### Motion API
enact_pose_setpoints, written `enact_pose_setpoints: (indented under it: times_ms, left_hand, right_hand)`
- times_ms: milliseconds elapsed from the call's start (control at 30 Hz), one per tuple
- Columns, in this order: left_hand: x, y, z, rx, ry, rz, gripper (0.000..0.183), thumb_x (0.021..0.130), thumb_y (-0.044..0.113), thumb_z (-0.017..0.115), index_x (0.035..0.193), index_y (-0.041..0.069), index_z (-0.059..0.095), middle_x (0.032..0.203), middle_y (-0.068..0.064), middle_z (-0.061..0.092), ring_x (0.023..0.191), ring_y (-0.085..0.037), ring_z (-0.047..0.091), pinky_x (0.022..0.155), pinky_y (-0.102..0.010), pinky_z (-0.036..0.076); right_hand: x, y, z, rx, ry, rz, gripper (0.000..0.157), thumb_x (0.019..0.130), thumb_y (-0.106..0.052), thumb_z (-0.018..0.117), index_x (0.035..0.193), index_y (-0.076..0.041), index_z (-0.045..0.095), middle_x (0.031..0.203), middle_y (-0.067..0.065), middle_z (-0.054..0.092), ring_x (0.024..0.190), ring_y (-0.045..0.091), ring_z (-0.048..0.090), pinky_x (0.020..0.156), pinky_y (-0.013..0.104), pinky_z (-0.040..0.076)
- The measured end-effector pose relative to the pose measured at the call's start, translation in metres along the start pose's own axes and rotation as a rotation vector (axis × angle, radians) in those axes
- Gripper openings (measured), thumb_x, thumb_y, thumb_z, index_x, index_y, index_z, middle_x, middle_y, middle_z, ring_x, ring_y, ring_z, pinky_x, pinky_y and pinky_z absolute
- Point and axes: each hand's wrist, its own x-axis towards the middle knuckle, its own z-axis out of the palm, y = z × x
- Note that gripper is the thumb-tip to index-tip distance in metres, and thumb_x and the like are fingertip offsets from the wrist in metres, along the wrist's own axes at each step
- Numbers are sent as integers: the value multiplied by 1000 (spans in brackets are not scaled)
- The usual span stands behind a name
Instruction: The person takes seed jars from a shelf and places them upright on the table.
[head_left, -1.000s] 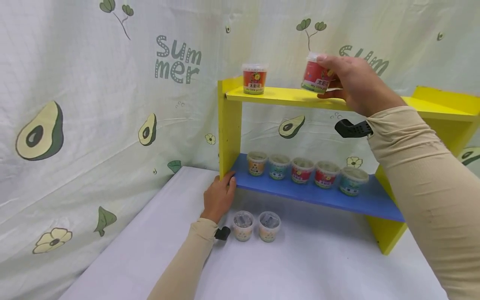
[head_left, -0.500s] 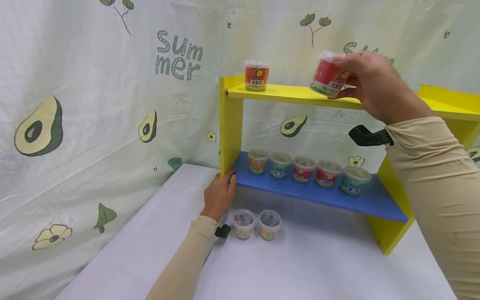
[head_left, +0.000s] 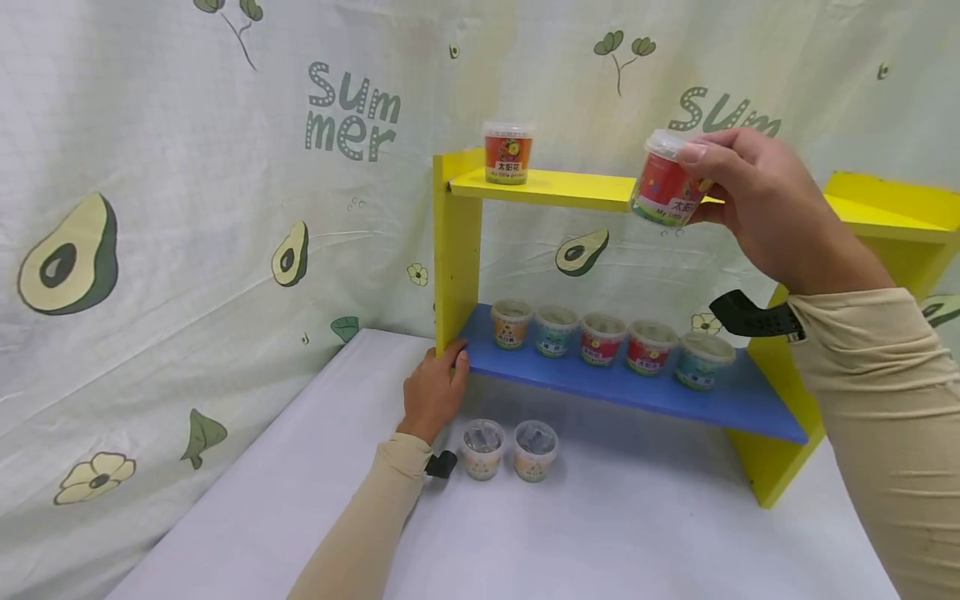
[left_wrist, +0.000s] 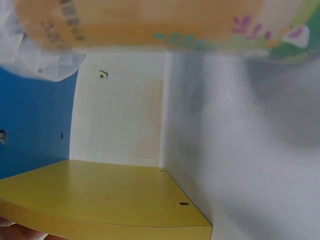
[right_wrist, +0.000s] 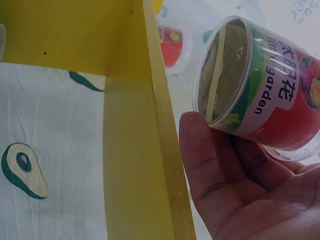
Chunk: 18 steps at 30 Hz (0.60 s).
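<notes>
My right hand [head_left: 772, 196] holds a small lidded plastic cup [head_left: 670, 179] with a red flower label, tilted in front of the yellow top shelf [head_left: 570, 190]. In the right wrist view the base of the red cup [right_wrist: 270, 85] faces the camera, with my fingers [right_wrist: 200, 155] along its lower side. My left hand [head_left: 433, 392] grips the lower edge of the shelf unit's yellow left side panel [head_left: 456, 250], beside the blue shelf [head_left: 570, 379]. In the left wrist view only bits of fingers [left_wrist: 20, 232] show behind the yellow panel [left_wrist: 110, 195].
Another red-labelled cup [head_left: 508, 154] stands at the top shelf's left end. Several cups, including an orange-labelled one [head_left: 512, 323], line the blue shelf. Below, two pale cups [head_left: 482, 450] stand on the white table [head_left: 637, 525], near my left wrist. A printed curtain [head_left: 225, 167] hangs behind.
My right hand has carried the red cup to the right, then lower, from over the top shelf to in front of its edge. My left hand stays on the side panel.
</notes>
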Motion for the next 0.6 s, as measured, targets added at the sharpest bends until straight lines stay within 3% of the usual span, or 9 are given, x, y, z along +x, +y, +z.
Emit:
enact_pose_setpoints:
  times_ms: [467,600]
  left_hand:
    - [-1,-3,0,-4,38,38,44,106,45,38,133,23,65,101,-16,65,74,-31,64,55,-49,50]
    - [0,-2,0,-2,23,27,44,106,45,39,134,24,65,102,-16,65,77,-32,65,57,-49,51]
  right_hand:
    - [-40,36,14,-116,-4,37,48,104,-26,53,145,-4,43,133,14,47,115,28,49,87,20,49]
    - [-55,56,15,-253,15,71,50,105,-29,50,148,-5,40,131,13,48,112,27,51,86,17,49]
